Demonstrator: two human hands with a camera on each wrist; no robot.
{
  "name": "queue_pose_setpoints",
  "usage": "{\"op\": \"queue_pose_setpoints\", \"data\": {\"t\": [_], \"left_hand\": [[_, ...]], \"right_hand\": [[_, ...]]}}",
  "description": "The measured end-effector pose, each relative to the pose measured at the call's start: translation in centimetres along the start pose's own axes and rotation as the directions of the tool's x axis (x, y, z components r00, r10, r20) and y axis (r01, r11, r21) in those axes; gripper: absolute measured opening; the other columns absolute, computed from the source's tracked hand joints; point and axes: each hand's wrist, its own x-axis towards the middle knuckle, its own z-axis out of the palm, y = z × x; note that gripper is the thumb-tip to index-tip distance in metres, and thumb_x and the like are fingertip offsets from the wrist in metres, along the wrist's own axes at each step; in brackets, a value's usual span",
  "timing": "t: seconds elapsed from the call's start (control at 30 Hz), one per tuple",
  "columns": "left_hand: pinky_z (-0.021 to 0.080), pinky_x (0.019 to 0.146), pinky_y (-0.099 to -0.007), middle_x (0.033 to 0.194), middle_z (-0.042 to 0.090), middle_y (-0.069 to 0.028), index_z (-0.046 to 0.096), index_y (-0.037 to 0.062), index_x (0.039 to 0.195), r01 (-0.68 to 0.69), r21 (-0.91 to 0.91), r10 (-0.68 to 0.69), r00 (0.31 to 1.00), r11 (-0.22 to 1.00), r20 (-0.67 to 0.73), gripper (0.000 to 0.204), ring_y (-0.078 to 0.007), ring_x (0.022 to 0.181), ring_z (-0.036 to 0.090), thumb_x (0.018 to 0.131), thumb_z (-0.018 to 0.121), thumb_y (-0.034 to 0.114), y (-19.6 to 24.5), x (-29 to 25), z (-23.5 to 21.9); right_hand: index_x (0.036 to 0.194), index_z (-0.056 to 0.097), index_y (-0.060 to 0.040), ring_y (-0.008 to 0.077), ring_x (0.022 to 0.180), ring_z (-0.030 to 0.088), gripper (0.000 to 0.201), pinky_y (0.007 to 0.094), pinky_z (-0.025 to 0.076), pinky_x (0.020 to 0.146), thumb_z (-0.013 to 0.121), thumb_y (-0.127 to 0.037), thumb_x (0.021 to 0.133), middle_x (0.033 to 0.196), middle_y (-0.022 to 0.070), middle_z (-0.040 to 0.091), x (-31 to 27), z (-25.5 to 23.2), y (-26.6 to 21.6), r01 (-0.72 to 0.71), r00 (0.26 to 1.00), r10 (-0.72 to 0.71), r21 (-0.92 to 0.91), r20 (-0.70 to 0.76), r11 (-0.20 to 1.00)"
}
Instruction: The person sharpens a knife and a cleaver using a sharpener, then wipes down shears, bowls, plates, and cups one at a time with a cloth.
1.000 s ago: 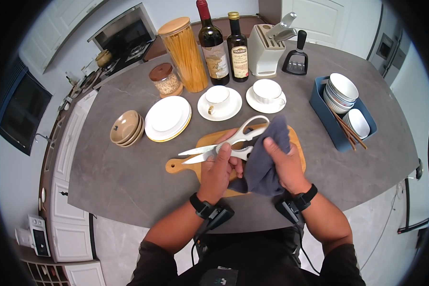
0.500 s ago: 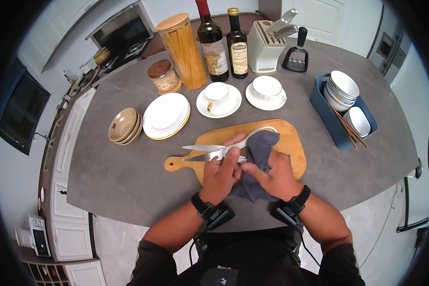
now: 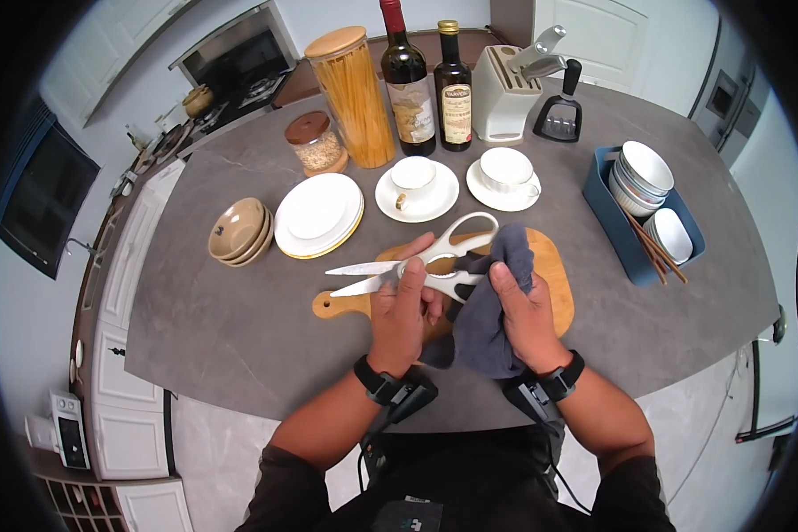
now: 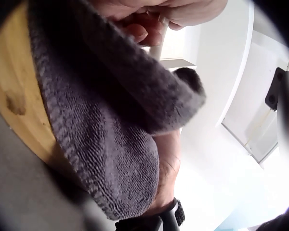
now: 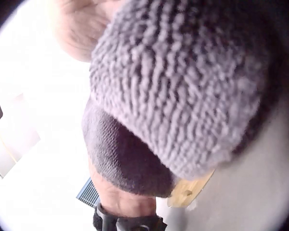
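Observation:
White-handled scissors [image 3: 452,257] are held in my left hand [image 3: 399,319], thumb on top near the pivot, with the blades slightly apart and pointing left. My right hand [image 3: 529,315] grips a dark grey cloth [image 3: 486,332] against the scissors' handle loops. Both hands are over a wooden cutting board [image 3: 554,275]. In the left wrist view the cloth [image 4: 115,139] hangs in front and covers most of the scissors. The cloth [image 5: 178,86] fills much of the right wrist view and hides the right fingers.
Behind the board stand two cups on saucers [image 3: 417,202], white plates [image 3: 315,217] and brown bowls [image 3: 238,232]. Farther back are a pasta jar [image 3: 355,102], bottles [image 3: 410,102] and a knife block [image 3: 505,97]. At the right, a blue bin [image 3: 625,239] holds bowls and chopsticks.
Since half a second ago, the scissors and cloth have been raised and the right hand has moved up and slightly right, away from the left thumb. The head view has shifted a little.

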Motion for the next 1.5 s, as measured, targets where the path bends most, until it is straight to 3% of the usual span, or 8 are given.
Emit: {"op": "queue_pose_setpoints", "data": {"t": [0.2,0.3,0.5,0.57,0.8,1.03,1.27,1.5], "left_hand": [[0.052,0.077,-0.0257,0.120,0.067,-0.0068,0.049,0.0004,0.151,-0.108,0.042,0.099,0.979,0.993,0.178,0.056,-0.0106,0.091,0.064,0.112,0.052,0.040,-0.3,0.0,-0.8],[0.052,0.097,-0.0321,0.132,0.063,-0.0096,0.049,-0.0003,0.150,-0.329,0.304,0.274,0.939,0.894,0.210,0.057,-0.0158,0.112,0.064,0.112,0.052,0.042,-0.4,0.5,-0.9],[0.047,0.112,-0.0407,0.141,0.061,-0.0174,0.054,-0.0006,0.138,-0.237,0.035,0.234,0.969,0.971,0.078,0.055,-0.0271,0.132,0.059,0.113,0.043,0.047,-0.2,1.9,-1.2],[0.047,0.112,-0.0442,0.140,0.061,-0.0195,0.056,-0.0001,0.130,-0.070,-0.236,0.075,0.997,0.969,0.012,0.058,-0.0330,0.136,0.056,0.113,0.037,0.052,0.0,2.2,-1.7],[0.049,0.112,-0.0524,0.119,0.071,-0.0182,0.066,0.0034,0.111,0.285,-0.597,-0.176,0.956,0.750,0.235,0.057,-0.0401,0.128,0.062,0.112,0.040,0.055,-0.1,2.3,-2.9],[0.053,0.101,-0.0510,0.095,0.068,-0.0150,0.064,0.0060,0.104,0.365,-0.519,-0.253,0.928,0.773,0.274,0.057,-0.0394,0.108,0.068,0.111,0.040,0.057,0.4,1.7,-2.8],[0.054,0.084,-0.0437,0.078,0.056,-0.0043,0.059,0.0092,0.097,0.342,-0.509,-0.242,0.936,0.790,0.254,0.053,-0.0231,0.079,0.061,0.111,0.041,0.057,0.3,1.4,-2.2],[0.054,0.071,-0.0380,0.075,0.051,-0.0022,0.055,0.0097,0.098,0.284,-0.384,-0.261,0.959,0.878,0.112,0.048,-0.0180,0.068,0.056,0.112,0.042,0.054,0.4,1.0,-1.5]], "right_hand": [[0.125,0.064,-0.0019,0.0129,0.093,0.070,0.045,0.0290,0.059,0.081,0.061,-0.044,0.108,0.108,0.0068,0.072,0.0,0.0,-1.9,-0.270,0.963,0.260,0.174,0.078,0.947],[0.125,0.064,-0.0014,0.0144,0.092,0.071,0.049,0.0305,0.060,0.080,0.061,-0.047,0.107,0.107,0.0076,0.072,0.2,-0.2,-2.4,-0.359,0.933,0.339,0.263,0.119,0.896],[0.123,0.065,-0.0030,0.0133,0.088,0.071,0.042,0.0305,0.060,0.077,0.060,-0.042,0.108,0.104,0.0056,0.072,0.4,-0.2,-2.6,-0.369,0.928,0.371,0.220,0.038,0.903],[0.123,0.064,-0.0030,0.0121,0.089,0.069,0.039,0.0294,0.058,0.077,0.060,-0.040,0.109,0.104,0.0046,0.071,0.6,-0.8,-1.9,-0.318,0.942,0.333,0.220,-0.033,0.922],[0.122,0.065,-0.0024,0.0053,0.094,0.060,0.034,0.0238,0.051,0.084,0.059,-0.034,0.110,0.107,-0.0013,0.067,1.0,-1.1,-1.0,-0.050,0.995,0.050,-0.004,-0.085,0.999],[0.129,0.063,-0.0011,0.0065,0.100,0.061,0.042,0.0251,0.052,0.090,0.056,-0.038,0.112,0.114,0.0003,0.068,0.2,-0.8,-1.5,-0.145,0.984,0.144,0.001,0.105,0.989],[0.132,0.061,0.0003,0.0082,0.105,0.061,0.042,0.0270,0.051,0.094,0.056,-0.036,0.112,0.118,0.0020,0.068,-0.1,-0.8,-1.9,-0.213,0.947,0.224,-0.072,0.230,0.974],[0.133,0.059,0.0027,0.0119,0.107,0.061,0.042,0.0304,0.052,0.095,0.067,-0.028,0.106,0.121,0.0076,0.067,-0.8,-0.2,-1.1,0.073,0.921,0.054,-0.307,0.385,0.949]]}}
